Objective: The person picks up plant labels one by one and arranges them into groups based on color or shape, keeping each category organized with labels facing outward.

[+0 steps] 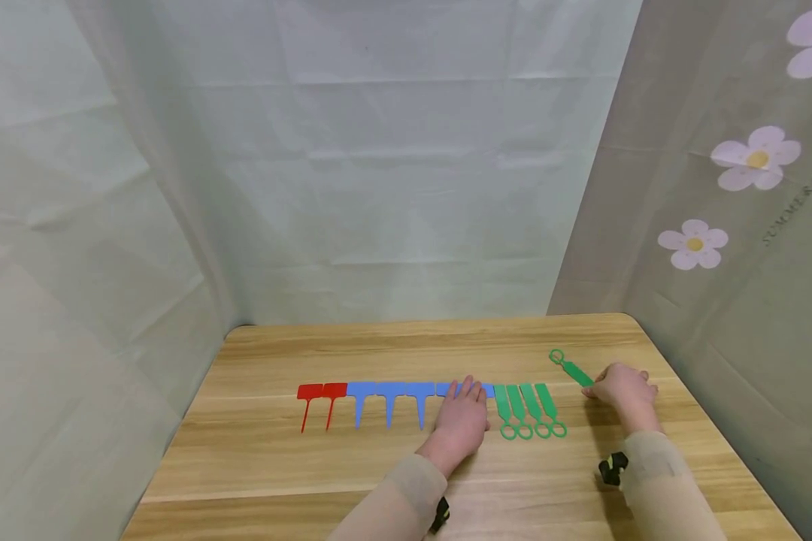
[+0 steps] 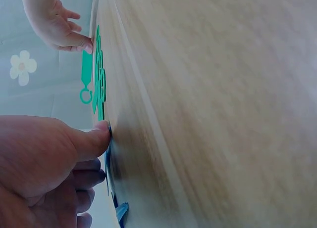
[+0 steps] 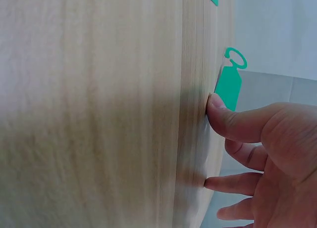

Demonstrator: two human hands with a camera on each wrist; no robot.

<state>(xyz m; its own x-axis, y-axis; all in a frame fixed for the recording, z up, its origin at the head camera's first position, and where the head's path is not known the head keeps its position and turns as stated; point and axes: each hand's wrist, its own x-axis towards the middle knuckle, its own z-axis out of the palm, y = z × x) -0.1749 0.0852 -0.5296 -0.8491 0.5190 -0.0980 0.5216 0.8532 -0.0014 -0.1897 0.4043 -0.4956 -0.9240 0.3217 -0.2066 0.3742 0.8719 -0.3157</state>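
My right hand [image 1: 625,389] pinches the wide end of a green plant label [image 1: 577,373], whose ring points away to the upper left. In the right wrist view, the thumb [image 3: 216,102] presses on that green label [image 3: 229,87]. My left hand [image 1: 463,418] lies with fairly straight fingers over the right part of a row of blue T-shaped plant labels [image 1: 391,389], hiding some of them. To its right, several green ring-ended labels [image 1: 531,403] lie side by side, rings toward me. Two red T-shaped labels [image 1: 334,391] form the row's left end.
All the labels lie on a wood-grain table [image 1: 243,451] with rounded back corners. Pale cloth [image 1: 406,188] hangs behind and at both sides, the right one printed with flowers [image 1: 693,245]. Dark camera mounts [image 1: 612,468] sit at the wrists.
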